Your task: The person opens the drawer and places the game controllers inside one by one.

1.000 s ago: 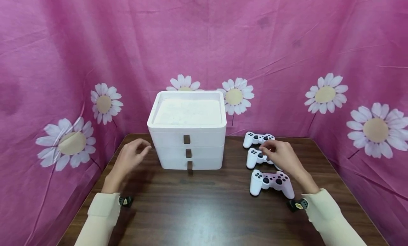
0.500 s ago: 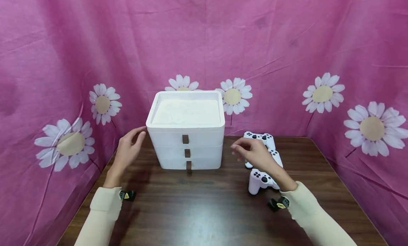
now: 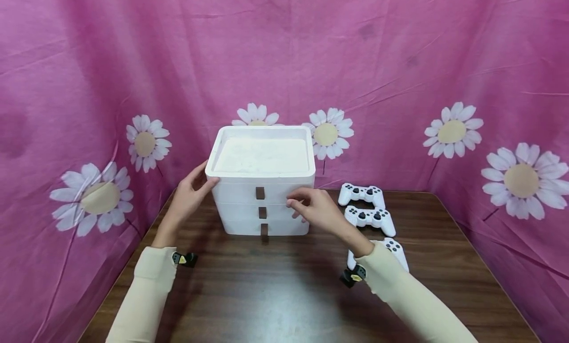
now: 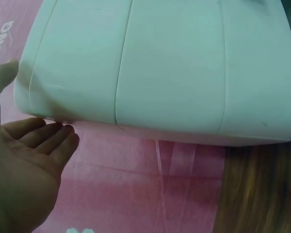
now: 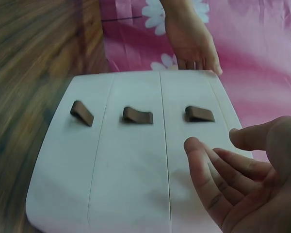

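Note:
A white three-drawer storage box (image 3: 262, 217) stands on the table, with a brown pull tab on each drawer front. My left hand (image 3: 188, 197) is at its upper left corner. The thumb reaches the front edge while the other fingers extend along the side, and the left wrist view shows the hand (image 4: 26, 165) with fingers fairly straight. In front of the upper drawers, right of the tabs, is my right hand (image 3: 317, 209), holding nothing. The right wrist view shows its fingers loosely bent beside the top drawer's tab (image 5: 200, 114).
Three white game controllers line the right side of the table: a far one (image 3: 377, 197), a middle one (image 3: 386, 222) and a near one (image 3: 400, 254), partly covered by my right arm. A pink flowered cloth (image 3: 284, 52) hangs behind the brown wooden table (image 3: 266, 293).
My right hand has moved left from over the controllers to the drawer fronts. My left hand has come up and right to the storage box's upper corner.

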`<state>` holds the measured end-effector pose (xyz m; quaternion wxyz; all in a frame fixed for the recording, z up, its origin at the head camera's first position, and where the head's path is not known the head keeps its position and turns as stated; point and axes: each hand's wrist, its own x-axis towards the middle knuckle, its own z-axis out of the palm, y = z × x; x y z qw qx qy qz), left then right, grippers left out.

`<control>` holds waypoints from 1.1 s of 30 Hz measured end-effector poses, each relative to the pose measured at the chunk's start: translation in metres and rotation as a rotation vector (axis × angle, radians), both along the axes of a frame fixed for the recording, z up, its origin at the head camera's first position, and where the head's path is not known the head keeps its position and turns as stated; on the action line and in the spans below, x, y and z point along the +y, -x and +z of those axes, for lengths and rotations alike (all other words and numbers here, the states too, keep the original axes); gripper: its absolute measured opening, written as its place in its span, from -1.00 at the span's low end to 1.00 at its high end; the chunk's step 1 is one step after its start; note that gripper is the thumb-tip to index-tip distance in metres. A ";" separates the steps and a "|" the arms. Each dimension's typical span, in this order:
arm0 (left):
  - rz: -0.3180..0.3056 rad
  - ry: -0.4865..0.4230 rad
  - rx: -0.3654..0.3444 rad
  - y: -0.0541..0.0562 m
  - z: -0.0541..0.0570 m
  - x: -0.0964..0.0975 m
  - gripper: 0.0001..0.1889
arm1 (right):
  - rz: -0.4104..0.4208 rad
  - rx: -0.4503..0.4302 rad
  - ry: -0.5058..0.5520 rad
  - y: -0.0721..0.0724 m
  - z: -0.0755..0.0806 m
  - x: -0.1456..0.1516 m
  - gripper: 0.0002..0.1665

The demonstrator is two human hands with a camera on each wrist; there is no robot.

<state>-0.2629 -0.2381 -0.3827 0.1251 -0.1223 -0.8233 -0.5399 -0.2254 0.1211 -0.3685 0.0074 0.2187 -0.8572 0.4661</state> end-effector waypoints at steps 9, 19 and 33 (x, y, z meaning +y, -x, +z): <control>-0.029 -0.110 -0.064 0.004 0.005 0.006 -0.20 | 0.040 -0.070 -0.008 0.008 0.000 -0.034 -0.63; -0.011 -0.089 -0.082 0.002 0.009 0.008 -0.18 | 0.078 -0.096 0.027 0.009 -0.002 -0.054 -0.63; -0.010 -0.091 -0.076 0.002 0.007 0.009 -0.18 | -0.042 -0.315 0.447 0.001 -0.007 -0.072 -0.70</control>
